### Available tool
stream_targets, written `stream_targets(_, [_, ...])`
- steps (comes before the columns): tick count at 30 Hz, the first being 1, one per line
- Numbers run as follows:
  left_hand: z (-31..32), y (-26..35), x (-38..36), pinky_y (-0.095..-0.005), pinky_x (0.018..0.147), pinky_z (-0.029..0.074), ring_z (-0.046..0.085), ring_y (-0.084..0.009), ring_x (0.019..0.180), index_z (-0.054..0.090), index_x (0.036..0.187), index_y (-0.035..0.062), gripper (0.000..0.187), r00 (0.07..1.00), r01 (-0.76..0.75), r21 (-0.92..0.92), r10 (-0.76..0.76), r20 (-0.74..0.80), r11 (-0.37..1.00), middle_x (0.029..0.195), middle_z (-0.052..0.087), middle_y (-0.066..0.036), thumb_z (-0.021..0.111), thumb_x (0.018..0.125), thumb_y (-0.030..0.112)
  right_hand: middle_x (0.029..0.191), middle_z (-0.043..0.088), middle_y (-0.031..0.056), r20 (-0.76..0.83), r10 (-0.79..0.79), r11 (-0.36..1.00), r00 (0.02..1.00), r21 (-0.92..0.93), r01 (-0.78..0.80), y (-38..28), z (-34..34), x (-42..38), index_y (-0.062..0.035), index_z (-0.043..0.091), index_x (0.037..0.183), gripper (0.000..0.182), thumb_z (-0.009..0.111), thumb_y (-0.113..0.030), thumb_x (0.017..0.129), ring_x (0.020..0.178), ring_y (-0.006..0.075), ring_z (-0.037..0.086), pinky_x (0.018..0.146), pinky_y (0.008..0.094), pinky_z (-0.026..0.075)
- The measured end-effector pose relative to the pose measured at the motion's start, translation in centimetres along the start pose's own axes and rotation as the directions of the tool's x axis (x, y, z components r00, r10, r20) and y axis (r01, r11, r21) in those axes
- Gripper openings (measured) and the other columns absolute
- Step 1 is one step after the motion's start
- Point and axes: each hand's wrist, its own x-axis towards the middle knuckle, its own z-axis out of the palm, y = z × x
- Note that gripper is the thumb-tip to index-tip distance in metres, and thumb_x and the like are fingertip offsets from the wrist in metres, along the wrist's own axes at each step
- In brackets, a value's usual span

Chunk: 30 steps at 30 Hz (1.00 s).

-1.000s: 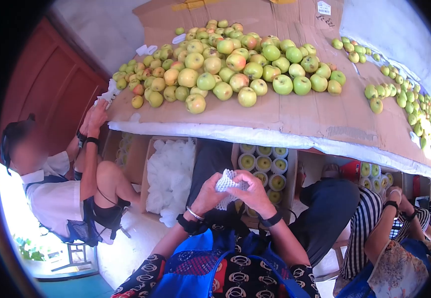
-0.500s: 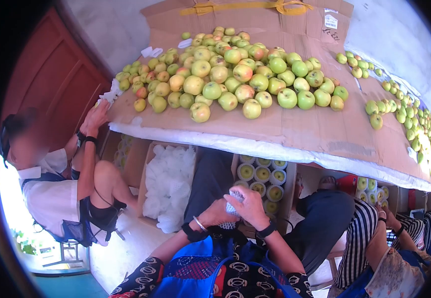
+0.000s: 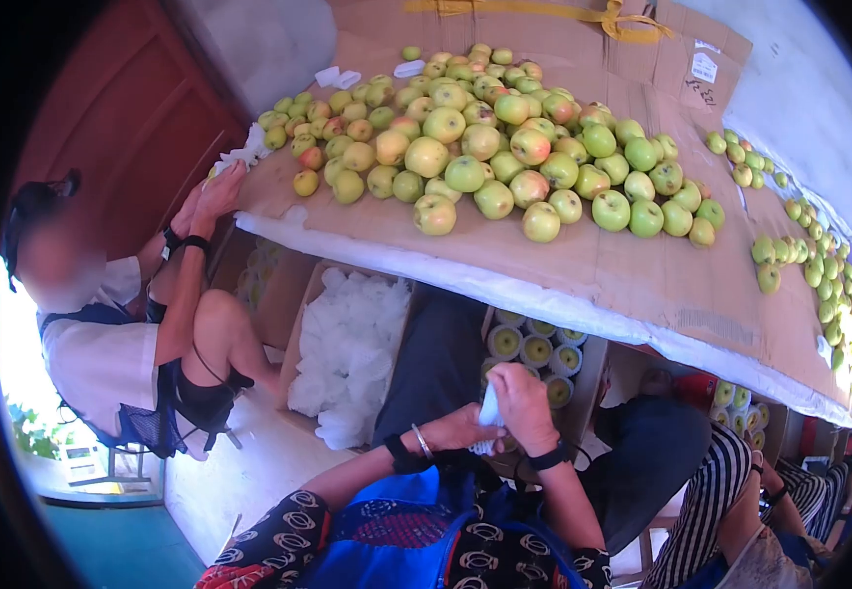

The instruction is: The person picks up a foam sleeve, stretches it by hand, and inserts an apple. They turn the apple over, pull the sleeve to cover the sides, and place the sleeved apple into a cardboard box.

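Observation:
Over my lap, my left hand (image 3: 459, 428) and my right hand (image 3: 525, 404) are closed around a white foam net sleeve (image 3: 489, 410). The right hand grips it from the right side, and the left fingers wrap its lower part. The sleeve looks narrow and drawn out upright between them; whether a fruit sits inside, I cannot tell. Just beyond my hands, a carton holds rows of apples in white foam nets (image 3: 536, 350). Left of my leg stands a box heaped with loose white foam nets (image 3: 343, 355).
A cardboard-covered table (image 3: 583, 265) carries a large pile of green and reddish apples (image 3: 465, 175), with more apples (image 3: 819, 255) along the right. A co-worker (image 3: 102, 334) sits at the left by a red door (image 3: 122, 108). A person in striped trousers (image 3: 706, 491) sits at the right.
The white foam sleeve was rounder between my hands and now stands narrow and stretched. Both hands have shifted slightly right in view, and the camera has tilted.

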Motion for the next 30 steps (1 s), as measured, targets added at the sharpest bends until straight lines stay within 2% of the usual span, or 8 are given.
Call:
stream_targets(2, [0.3, 0.5, 0.2, -0.0217, 0.058, 0.046, 0.056, -0.0063, 0.064, 0.059, 0.094, 0.0044, 0.016, 0.997, -0.069, -0.009, 0.069, -0.033, 0.998, 0.071, 0.059, 0.001, 0.055, 0.09, 0.02, 0.072, 0.058, 0.0148, -0.029, -0.06, 0.998, 0.998, -0.026, 0.059, 0.4, -0.2, 1.3, -0.0033, 0.055, 0.086, 0.007, 0.059, -0.008, 0.082, 0.066, 0.0302, 0.061, 0.057, 0.0347, 0.047])
stream_targets(5, [0.1, 2.9, -0.5, -0.0208, 0.057, 0.044, 0.053, -0.0047, 0.061, 0.059, 0.092, 0.0055, 0.016, 0.978, -0.172, 0.04, 0.175, -0.114, 0.984, 0.068, 0.056, 0.003, 0.054, 0.092, 0.021, 0.078, 0.061, 0.0146, -0.083, 0.147, 0.989, 0.986, 0.022, -0.146, 1.7, -0.3, 2.8, -0.0043, 0.057, 0.087, 0.009, 0.06, -0.012, 0.083, 0.071, 0.0318, 0.062, 0.06, 0.0359, 0.049])
stream_targets(9, [-1.1, 4.3, -1.4, -0.02, 0.049, 0.041, 0.047, -0.0032, 0.053, 0.057, 0.091, 0.0049, 0.018, 0.956, -0.219, 0.077, 0.23, -0.182, 0.973, 0.062, 0.049, 0.004, 0.053, 0.092, 0.022, 0.076, 0.061, 0.014, -0.065, 0.133, 0.991, 0.989, 0.005, -0.133, 0.0, -0.3, 5.2, -0.0045, 0.057, 0.087, 0.009, 0.061, -0.011, 0.082, 0.069, 0.0304, 0.062, 0.059, 0.0358, 0.049])
stream_targets(12, [-2.8, 1.7, 0.2, -0.0196, 0.046, 0.04, 0.046, -0.0034, 0.05, 0.057, 0.09, 0.0046, 0.02, 0.957, -0.213, 0.037, 0.216, -0.193, 0.976, 0.061, 0.048, 0.004, 0.053, 0.092, 0.024, 0.075, 0.059, 0.0144, 0.202, -0.188, 0.979, 0.961, -0.039, 0.2, -1.2, 1.1, 7.5, -0.0048, 0.057, 0.087, 0.009, 0.057, -0.013, 0.085, 0.072, 0.0323, 0.061, 0.061, 0.0383, 0.048])
stream_targets(16, [-5.5, 1.3, 0.7, -0.0215, 0.049, 0.045, 0.049, -0.0043, 0.052, 0.057, 0.09, 0.0035, 0.021, 0.959, -0.211, 0.112, 0.228, -0.168, 0.971, 0.06, 0.049, 0.004, 0.053, 0.092, 0.024, 0.077, 0.06, 0.0164, 0.428, -0.063, 0.991, 0.902, -0.082, 0.108, 0.0, 1.0, 11.3, -0.0039, 0.057, 0.092, 0.018, 0.057, -0.021, 0.085, 0.074, 0.0319, 0.061, 0.061, 0.0362, 0.048])
stream_targets(19, [-6.3, 0.9, -0.1, -0.0242, 0.059, 0.051, 0.052, -0.0051, 0.056, 0.057, 0.094, 0.0015, 0.019, 0.964, -0.238, -0.219, 0.204, -0.17, 0.946, 0.063, 0.052, 0.003, 0.054, 0.091, 0.02, 0.079, 0.06, 0.0182, 0.258, 0.058, 0.998, 0.964, 0.009, -0.062, -0.1, -2.1, 16.2, -0.0019, 0.057, 0.096, 0.03, 0.057, -0.03, 0.085, 0.074, 0.0303, 0.061, 0.063, 0.035, 0.048])
stream_targets(25, [-6.5, 0.6, 0.8, -0.0256, 0.067, 0.051, 0.057, -0.0074, 0.068, 0.054, 0.104, 0.0019, 0.023, 0.982, -0.182, -0.262, 0.16, -0.104, 0.948, 0.073, 0.055, 0.001, 0.055, 0.09, 0.02, 0.085, 0.063, 0.0176, -0.207, -0.074, 0.97, 0.976, -0.241, 0.022, 4.8, -6.4, 31.5, 0.003, 0.059, 0.095, 0.043, 0.056, -0.038, 0.084, 0.079, 0.0288, 0.06, 0.071, 0.0383, 0.047])
stream_targets(30, [-6.7, 1.4, 0.2, -0.026, 0.07, 0.05, 0.058, -0.0095, 0.071, 0.053, 0.107, 0.0026, 0.022, 0.984, -0.168, -0.291, 0.145, -0.1, 0.942, 0.076, 0.056, 0.0, 0.055, 0.09, 0.017, 0.091, 0.063, 0.0211, -0.038, 0.345, 0.871, 0.938, -0.36, -0.334, 5.0, -4.6, 35.0, 0.0054, 0.059, 0.093, 0.061, 0.062, -0.052, 0.073, 0.087, 0.0316, 0.061, 0.075, 0.0392, 0.047])
